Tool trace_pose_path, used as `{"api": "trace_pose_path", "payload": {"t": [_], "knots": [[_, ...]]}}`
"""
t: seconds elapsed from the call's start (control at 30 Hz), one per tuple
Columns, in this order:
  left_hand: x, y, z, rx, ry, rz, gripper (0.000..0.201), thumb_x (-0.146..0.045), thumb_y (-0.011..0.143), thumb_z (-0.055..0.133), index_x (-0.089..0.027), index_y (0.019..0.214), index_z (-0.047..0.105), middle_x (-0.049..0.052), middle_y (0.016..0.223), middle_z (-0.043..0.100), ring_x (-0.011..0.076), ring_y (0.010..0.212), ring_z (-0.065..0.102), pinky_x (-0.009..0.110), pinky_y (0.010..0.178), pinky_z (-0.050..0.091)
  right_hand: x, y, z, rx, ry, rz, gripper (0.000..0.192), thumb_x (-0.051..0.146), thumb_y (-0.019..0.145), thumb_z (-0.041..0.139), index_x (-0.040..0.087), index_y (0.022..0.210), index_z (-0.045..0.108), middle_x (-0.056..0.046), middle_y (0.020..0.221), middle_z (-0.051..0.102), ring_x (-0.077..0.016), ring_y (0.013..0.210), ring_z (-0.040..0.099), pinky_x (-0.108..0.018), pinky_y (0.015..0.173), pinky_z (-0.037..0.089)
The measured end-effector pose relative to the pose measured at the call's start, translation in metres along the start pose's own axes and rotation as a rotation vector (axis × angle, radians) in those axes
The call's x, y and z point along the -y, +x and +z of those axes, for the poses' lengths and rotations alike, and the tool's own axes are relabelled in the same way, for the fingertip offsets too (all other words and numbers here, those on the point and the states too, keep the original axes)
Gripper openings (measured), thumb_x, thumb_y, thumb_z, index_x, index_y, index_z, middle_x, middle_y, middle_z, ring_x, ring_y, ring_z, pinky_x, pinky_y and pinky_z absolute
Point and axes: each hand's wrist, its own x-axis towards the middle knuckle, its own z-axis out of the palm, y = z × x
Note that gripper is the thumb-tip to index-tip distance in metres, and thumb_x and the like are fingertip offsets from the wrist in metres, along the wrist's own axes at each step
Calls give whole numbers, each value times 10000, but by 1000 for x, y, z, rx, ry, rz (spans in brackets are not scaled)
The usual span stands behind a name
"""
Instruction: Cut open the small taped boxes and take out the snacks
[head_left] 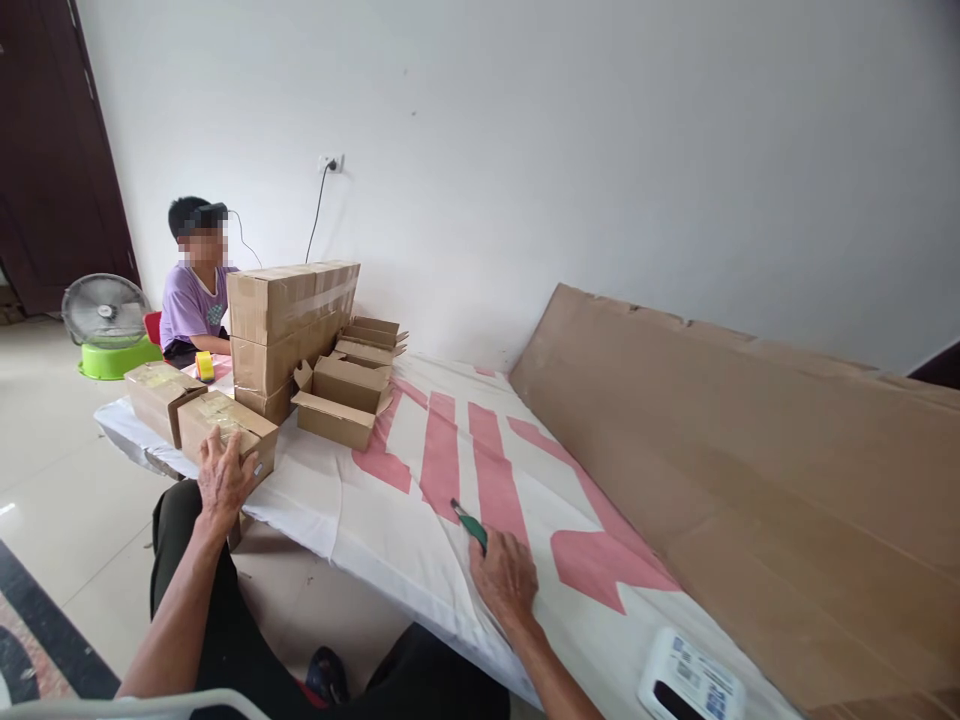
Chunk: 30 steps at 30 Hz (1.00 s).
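My left hand [223,478] rests with spread fingers on the top and near side of a taped cardboard box [232,418] at the table's left edge. Behind that box, to the left, is a second taped cardboard box [161,393]. My right hand [507,578] lies low over the table, its fingers wrapped round a green utility knife [469,526]. The knife's tip points away from me, up and to the left. Beyond my hands, several open cardboard boxes [337,425] stand in a row with their flaps up.
A stack of taped boxes [271,310] rises at the left; beside it is yellow tape [204,366]. A person [193,300] sits behind it. A cardboard sheet [735,470] leans along the wall. A white device [691,675] lies at the near right. A fan [106,312] stands on the left.
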Motion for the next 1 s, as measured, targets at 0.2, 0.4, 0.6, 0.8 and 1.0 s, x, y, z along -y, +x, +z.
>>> {"api": "trace_pose_path", "payload": {"t": [0.2, 0.4, 0.6, 0.8, 1.0], "knots": [[-53, -41, -5, 29, -41, 144, 499, -416, 984, 708, -191, 1429, 698, 236, 1554, 567, 438, 1353, 570, 573, 1089, 546, 0, 1, -2, -4, 1, -2, 232, 237, 1013, 493, 164, 1109, 691, -135, 965, 697, -311, 979, 626, -416, 908, 438], [-18, 8, -12, -93, -264, 41, 561, -504, 975, 641, -176, 1429, 671, 226, 1473, 632, 428, 1345, 587, 579, 1152, 478, 5, 3, -8, 43, -13, 24, 223, 233, 1020, 489, 182, 1080, 698, -132, 966, 693, -313, 983, 611, -418, 927, 423], [18, 73, 2, 265, -564, -126, 631, -643, 821, 648, -152, 1199, 766, 148, 1070, 781, 363, 1020, 725, 456, 929, 571, 9, 7, -9, 52, -18, 50, 220, 217, 1016, 489, 186, 1078, 698, -130, 982, 691, -308, 999, 601, -408, 924, 413], [-2, 33, 2, 277, -687, -99, 700, -702, 784, 700, -185, 1254, 754, 118, 1139, 776, 283, 866, 703, 398, 808, 576, 11, 8, -10, 60, -12, 57, 231, 227, 1034, 484, 176, 1129, 688, -121, 1014, 693, -301, 1035, 593, -405, 958, 407], [-32, -8, -9, 463, -845, -43, 694, -682, 794, 735, -195, 1288, 760, 119, 1142, 732, 250, 840, 693, 349, 696, 574, 13, 8, -12, 104, -60, 108, 212, 231, 1030, 491, 183, 1077, 692, -121, 1031, 691, -290, 1035, 578, -390, 944, 403]]}}
